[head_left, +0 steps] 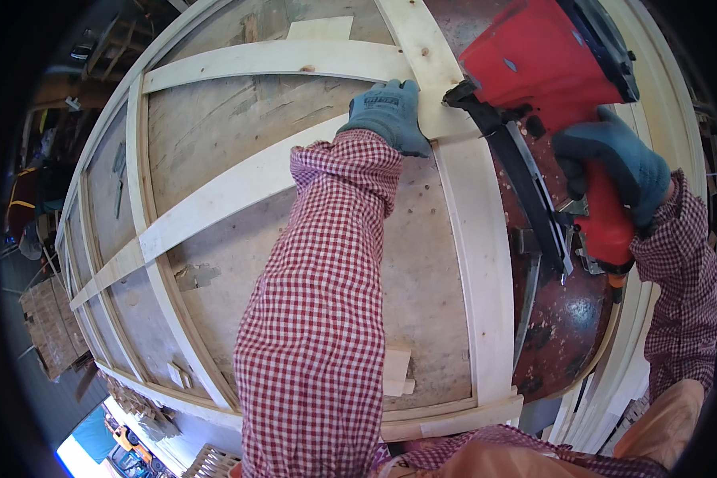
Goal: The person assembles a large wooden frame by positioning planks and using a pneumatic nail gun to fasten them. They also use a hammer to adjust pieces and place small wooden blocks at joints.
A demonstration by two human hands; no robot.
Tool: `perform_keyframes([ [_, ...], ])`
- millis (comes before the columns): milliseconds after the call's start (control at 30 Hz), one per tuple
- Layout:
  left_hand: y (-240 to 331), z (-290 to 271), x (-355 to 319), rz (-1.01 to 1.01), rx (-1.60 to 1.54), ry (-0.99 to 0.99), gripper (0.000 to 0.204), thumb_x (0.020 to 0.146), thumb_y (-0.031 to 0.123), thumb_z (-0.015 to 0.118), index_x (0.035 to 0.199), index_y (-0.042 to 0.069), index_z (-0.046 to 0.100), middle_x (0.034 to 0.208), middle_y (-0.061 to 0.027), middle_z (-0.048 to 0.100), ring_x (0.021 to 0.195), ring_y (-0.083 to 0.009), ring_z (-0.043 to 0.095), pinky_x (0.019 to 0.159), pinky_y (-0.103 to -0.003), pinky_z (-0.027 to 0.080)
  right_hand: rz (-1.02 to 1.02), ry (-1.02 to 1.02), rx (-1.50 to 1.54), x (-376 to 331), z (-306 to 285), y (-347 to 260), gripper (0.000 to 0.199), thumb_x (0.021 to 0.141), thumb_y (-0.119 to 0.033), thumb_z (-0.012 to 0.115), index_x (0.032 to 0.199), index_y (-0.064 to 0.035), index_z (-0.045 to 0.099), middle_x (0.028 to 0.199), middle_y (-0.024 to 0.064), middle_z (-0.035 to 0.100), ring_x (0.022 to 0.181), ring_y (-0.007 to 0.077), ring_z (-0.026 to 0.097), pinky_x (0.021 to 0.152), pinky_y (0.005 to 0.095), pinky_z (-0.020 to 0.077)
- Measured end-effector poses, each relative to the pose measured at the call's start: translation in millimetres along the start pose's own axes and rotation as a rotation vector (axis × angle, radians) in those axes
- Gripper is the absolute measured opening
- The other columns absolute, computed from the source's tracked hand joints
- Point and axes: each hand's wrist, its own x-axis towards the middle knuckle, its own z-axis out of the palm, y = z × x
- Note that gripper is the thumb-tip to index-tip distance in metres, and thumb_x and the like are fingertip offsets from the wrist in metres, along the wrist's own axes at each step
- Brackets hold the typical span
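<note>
My left hand, in a blue-grey work glove, is closed over the end of a pale wooden slat where it meets a wide crosswise board. The undersides of its fingers are hidden. My right hand, gloved alike, wraps round the handle of a red nail gun. The tool's black nose is over the board, close to the right of my left hand. Its long dark magazine slants down toward me. Whether the nose touches the wood I cannot tell.
The slats form a large frame on a worn worktop. Another slat runs across beyond my left hand. Small wood offcuts lie near the front edge. A dark red surface is under the tool; long boards lie at the right.
</note>
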Motion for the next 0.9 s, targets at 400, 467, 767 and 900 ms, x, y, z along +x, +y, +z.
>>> perform_keyframes([
  [400, 0, 3, -1, 0.007, 0.015, 0.042, 0.083, 0.053, 0.045, 0.080, 0.118, 0.004, 0.047, 0.119, -0.0153, 0.054, 0.115, -0.0312, 0.052, 0.095, -0.043, 0.045, -0.154, 0.063, -0.020, -16, 13, 1, 0.016, 0.089, -0.011, 0.047, 0.078, -0.0018, 0.055, 0.064, 0.0035, 0.054, 0.057, 0.0131, 0.055, 0.058, 0.0267, 0.0476],
  [467, 0, 5, 3, 0.016, 0.014, 0.026, 0.083, 0.053, 0.045, 0.080, 0.118, 0.004, 0.047, 0.119, -0.0155, 0.054, 0.115, -0.0312, 0.052, 0.095, -0.043, 0.045, -0.031, 0.075, 0.081, -21, 21, -2, 0.015, 0.088, -0.010, 0.048, 0.078, -0.0012, 0.055, 0.064, 0.0038, 0.054, 0.056, 0.0130, 0.055, 0.056, 0.0264, 0.0475],
  [767, 1, 3, 4, -0.004, 0.048, -0.002, 0.088, 0.052, 0.048, 0.080, 0.120, 0.004, 0.047, 0.120, -0.0162, 0.053, 0.115, -0.0316, 0.052, 0.095, -0.043, 0.045, 0.375, 0.148, 0.617, -57, 38, -7, 0.023, 0.091, -0.018, 0.051, 0.085, 0.0020, 0.061, 0.069, 0.0086, 0.060, 0.061, 0.0150, 0.059, 0.062, 0.0288, 0.0473],
  [900, 1, 5, 4, -0.010, 0.049, -0.027, 0.092, 0.051, 0.050, 0.079, 0.124, 0.004, 0.045, 0.123, -0.0159, 0.052, 0.118, -0.0316, 0.050, 0.096, -0.044, 0.044, 0.507, 0.163, 0.789, -149, 74, 10, 0.026, 0.092, -0.021, 0.052, 0.098, 0.0025, 0.062, 0.083, 0.0099, 0.063, 0.072, 0.0183, 0.060, 0.068, 0.0310, 0.0483],
])
